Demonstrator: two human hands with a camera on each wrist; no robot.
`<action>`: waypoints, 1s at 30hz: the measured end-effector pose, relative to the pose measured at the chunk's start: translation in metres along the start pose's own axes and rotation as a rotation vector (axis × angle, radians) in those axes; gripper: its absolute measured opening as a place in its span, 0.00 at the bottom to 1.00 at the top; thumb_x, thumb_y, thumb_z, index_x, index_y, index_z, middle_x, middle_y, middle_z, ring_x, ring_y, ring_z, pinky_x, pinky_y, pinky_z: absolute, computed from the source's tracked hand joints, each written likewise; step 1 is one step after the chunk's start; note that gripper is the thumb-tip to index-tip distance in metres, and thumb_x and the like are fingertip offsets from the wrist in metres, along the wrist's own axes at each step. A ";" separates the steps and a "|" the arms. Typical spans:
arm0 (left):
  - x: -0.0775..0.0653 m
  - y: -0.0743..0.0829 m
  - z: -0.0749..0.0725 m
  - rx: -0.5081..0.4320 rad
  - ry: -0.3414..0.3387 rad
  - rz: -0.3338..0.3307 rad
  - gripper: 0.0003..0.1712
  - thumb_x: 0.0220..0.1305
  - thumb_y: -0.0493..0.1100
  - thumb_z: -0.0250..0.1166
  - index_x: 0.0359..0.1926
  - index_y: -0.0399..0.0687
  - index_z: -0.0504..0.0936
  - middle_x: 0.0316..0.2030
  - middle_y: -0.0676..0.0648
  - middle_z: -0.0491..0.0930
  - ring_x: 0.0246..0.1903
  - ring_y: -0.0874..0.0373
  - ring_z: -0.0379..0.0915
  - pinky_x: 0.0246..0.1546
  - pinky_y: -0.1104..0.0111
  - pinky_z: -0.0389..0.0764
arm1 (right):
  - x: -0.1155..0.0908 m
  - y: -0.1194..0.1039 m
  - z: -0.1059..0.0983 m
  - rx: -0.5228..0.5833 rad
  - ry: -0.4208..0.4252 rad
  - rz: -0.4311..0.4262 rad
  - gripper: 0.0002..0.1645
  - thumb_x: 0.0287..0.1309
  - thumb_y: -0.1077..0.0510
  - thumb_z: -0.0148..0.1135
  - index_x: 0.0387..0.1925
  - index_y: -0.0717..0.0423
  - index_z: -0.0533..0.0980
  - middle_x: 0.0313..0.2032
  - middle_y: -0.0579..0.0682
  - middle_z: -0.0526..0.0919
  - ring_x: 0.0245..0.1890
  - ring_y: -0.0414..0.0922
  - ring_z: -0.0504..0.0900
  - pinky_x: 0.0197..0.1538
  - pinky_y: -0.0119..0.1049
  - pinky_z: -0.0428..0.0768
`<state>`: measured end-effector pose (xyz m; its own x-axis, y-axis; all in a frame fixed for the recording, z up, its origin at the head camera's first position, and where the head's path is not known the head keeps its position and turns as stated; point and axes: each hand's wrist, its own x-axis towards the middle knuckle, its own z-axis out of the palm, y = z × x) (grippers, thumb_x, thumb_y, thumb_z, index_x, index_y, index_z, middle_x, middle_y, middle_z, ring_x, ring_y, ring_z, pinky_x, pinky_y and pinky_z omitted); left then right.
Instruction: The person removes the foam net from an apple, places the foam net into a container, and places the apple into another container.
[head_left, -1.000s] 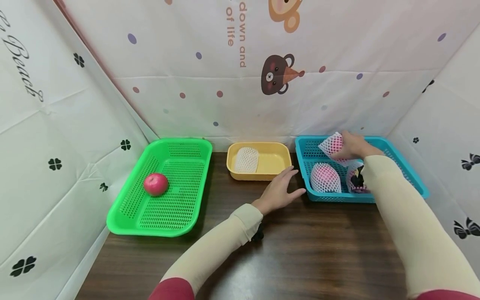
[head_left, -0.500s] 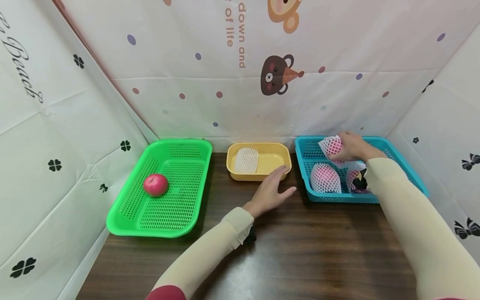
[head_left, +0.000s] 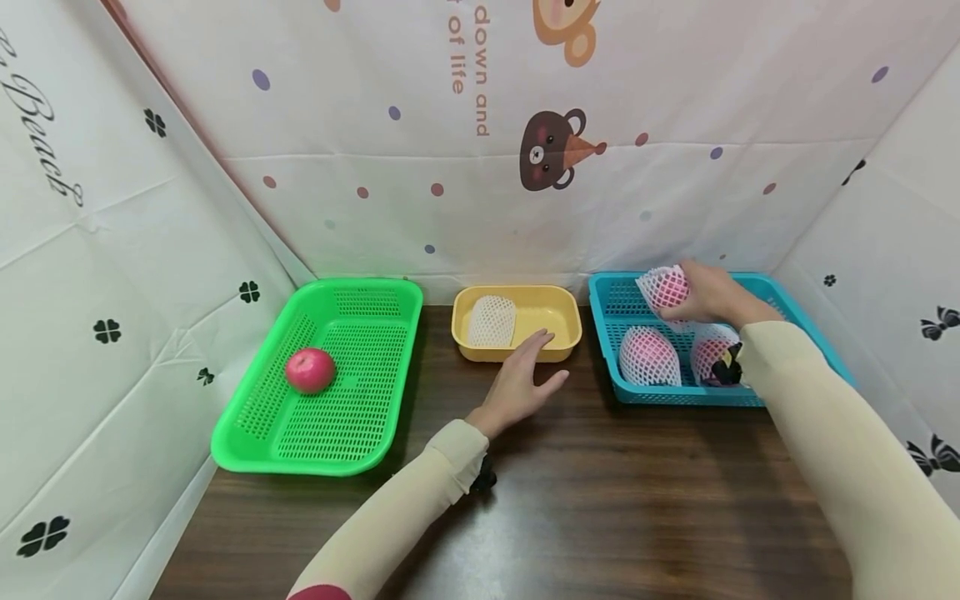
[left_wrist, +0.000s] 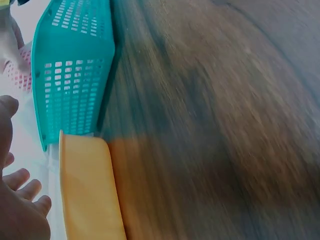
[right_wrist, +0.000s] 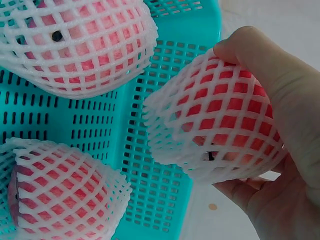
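My right hand (head_left: 708, 293) grips an apple in a white foam net (right_wrist: 227, 117) at the back of the blue basket (head_left: 686, 398). Thumb and fingers lie around its sides, and red skin shows through the mesh. Two more netted apples sit in that basket, one at the front left (head_left: 649, 357) and one beside it (head_left: 708, 354). With its fingers extended and holding nothing, my left hand (head_left: 517, 387) hovers by the front of the yellow tray (head_left: 551, 315). A loose white foam net (head_left: 492, 321) lies in the tray's left part.
On the left, a green basket (head_left: 382, 392) holds a bare pinkish-red apple (head_left: 311, 370). All containers stand on a dark wooden table (head_left: 600, 483). Printed cloth (head_left: 337, 217) closes off the back and both sides.
My left hand has moved left, from beside the blue basket to the front of the yellow tray. The right hand, still gripping the netted apple, has barely shifted.
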<state>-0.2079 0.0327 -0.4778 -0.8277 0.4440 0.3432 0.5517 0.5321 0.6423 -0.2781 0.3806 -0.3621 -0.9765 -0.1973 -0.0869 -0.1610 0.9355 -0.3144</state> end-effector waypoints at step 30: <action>-0.037 -0.035 -0.034 -0.024 0.223 -0.017 0.36 0.69 0.47 0.68 0.72 0.36 0.69 0.71 0.36 0.68 0.72 0.46 0.64 0.70 0.53 0.67 | -0.016 -0.038 0.000 0.058 0.074 -0.104 0.57 0.53 0.51 0.78 0.72 0.69 0.53 0.55 0.71 0.72 0.49 0.64 0.77 0.47 0.62 0.81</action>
<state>-0.2002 -0.0266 -0.4896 -0.8407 0.2627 0.4735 0.5367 0.5199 0.6646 -0.2565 0.3484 -0.3490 -0.9631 -0.2684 0.0182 -0.2556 0.8922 -0.3722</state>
